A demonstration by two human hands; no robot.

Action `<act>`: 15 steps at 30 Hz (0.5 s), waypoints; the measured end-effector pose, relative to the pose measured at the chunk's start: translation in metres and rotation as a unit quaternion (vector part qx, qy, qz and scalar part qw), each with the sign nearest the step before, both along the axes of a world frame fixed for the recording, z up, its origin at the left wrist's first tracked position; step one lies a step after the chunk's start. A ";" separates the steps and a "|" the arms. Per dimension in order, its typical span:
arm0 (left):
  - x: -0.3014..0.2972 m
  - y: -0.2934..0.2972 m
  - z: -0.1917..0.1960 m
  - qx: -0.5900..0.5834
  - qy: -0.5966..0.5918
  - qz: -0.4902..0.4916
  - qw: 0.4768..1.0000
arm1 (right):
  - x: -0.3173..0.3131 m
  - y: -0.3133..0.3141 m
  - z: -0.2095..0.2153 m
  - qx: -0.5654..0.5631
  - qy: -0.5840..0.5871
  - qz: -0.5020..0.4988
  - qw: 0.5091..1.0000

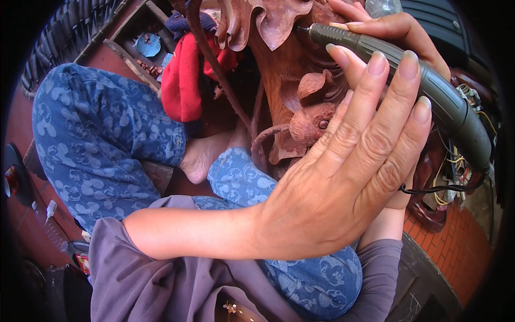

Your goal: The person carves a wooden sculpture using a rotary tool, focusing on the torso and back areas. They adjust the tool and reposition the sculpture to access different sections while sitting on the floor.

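At the upper centre, before the seated worker's lap, stands a wooden carving (279,75), its top cut off by the edge of view. It bears a wavy leaf (276,27) above and, lower down, a rounded knob (306,129) with a dark bead (323,124) set in it. A dark green rotary tool (448,96) points leftward, its narrow tip beside the leaf's right-hand edge; contact between the two cannot be made out. The right hand (413,35) holds the tool near its front end, thumb below and fingers above. The left hand (338,172) crosses in front, back uppermost, fingers straight and a little apart, fingertips overlapping the tool's body; its thumb and palm are hidden, so whether it grips or merely steadies cannot be told. The step in hand appears to be detail work along the leaf's edge. The next move seems to call for a light, braced touch that follows the curve without nicking the thin rim. A black cord (437,189) runs near the tool's rear end. Farther out lie, to the left, a red cloth (181,86) and a slatted crate (129,63) with scraps; to the right, tangled wires (456,158) and orange bricks (450,257).
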State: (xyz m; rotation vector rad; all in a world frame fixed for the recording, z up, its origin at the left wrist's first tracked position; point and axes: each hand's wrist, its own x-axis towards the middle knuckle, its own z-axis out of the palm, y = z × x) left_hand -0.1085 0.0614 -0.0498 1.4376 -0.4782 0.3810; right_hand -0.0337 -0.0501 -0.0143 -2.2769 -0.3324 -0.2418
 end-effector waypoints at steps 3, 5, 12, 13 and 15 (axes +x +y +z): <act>-0.001 -0.014 -0.010 0.040 -0.033 0.085 0.995 | 0.002 0.003 -0.001 -0.001 -0.003 0.004 1.000; 0.000 -0.012 -0.009 0.037 -0.028 0.062 0.997 | 0.002 0.003 0.000 0.001 0.001 -0.004 1.000; 0.000 -0.017 -0.012 0.041 -0.036 0.088 0.995 | 0.002 0.014 0.010 0.004 0.038 -0.022 0.999; -0.001 -0.018 -0.012 0.036 -0.036 0.088 0.995 | 0.002 0.013 0.010 0.013 0.036 -0.019 0.999; -0.002 -0.019 -0.011 0.036 -0.038 0.079 0.996 | 0.004 0.002 -0.001 0.032 0.008 0.008 0.999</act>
